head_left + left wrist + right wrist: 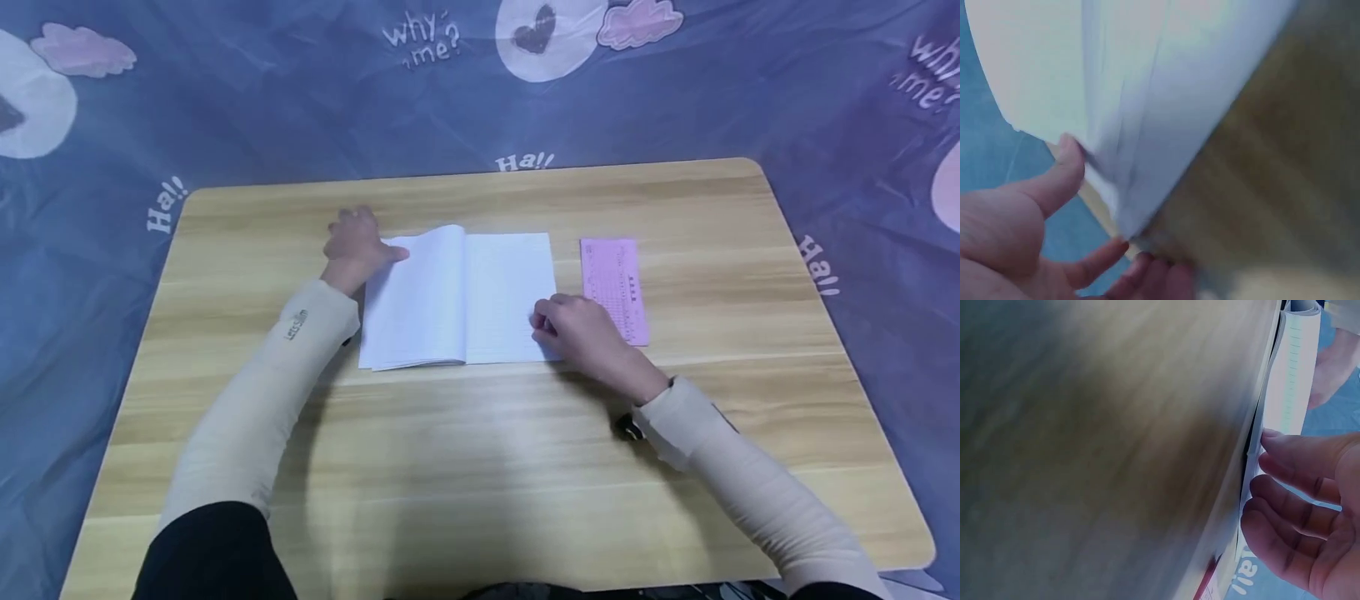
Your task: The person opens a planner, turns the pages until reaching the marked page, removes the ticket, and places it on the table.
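Fingers: left hand (358, 244) has thumb and fingertips loosely on the far left corner of the open notebook (459, 300); right hand (581, 330) fingers relaxed, touching the right page's edge.
Notebook: flat, mid wooden table (480, 467).
Pink slip (615, 287): just right of it.

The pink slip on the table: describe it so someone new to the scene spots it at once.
Start at the wooden table, then find the open white notebook near its middle, held between both hands. Just right of the notebook, beyond the right hand, lies the pink slip, flat and narrow. It is the only pink, printed paper there; the notebook's pages are white.
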`<state>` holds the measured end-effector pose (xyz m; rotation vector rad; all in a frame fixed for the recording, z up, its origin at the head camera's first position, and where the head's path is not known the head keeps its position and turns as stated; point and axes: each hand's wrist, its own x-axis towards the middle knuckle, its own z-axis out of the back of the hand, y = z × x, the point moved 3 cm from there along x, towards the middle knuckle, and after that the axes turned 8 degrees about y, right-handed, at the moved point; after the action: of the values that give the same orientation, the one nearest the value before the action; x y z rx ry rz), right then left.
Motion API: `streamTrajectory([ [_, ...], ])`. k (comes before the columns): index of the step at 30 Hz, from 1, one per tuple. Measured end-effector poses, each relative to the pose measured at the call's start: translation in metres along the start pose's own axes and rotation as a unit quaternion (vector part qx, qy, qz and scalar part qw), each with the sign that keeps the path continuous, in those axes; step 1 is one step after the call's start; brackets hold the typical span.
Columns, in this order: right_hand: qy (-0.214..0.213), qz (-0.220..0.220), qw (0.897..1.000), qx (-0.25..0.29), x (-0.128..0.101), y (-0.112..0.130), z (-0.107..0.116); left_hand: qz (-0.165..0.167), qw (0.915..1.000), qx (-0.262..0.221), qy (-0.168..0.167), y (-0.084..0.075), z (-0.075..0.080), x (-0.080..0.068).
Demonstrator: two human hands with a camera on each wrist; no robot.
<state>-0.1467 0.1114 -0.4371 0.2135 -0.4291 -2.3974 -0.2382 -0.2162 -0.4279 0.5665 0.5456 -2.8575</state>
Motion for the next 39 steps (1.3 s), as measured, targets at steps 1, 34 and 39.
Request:
streamTrajectory([
  [1,0.001,0.002,1.0,-0.002,0.0,0.0,-0.001,0.006,0.9999,0.001,0.01,0.001,0.001,0.0],
  [34,-0.025,0.006,0.999,-0.033,-0.005,0.002,0.0,-0.096,0.9934,-0.03,0.055,0.01,0.007,0.006],
  [39,-0.025,0.005,0.999,-0.032,-0.005,0.001,0.002,-0.085,0.9833,-0.151,0.057,0.02,0.005,0.005],
])
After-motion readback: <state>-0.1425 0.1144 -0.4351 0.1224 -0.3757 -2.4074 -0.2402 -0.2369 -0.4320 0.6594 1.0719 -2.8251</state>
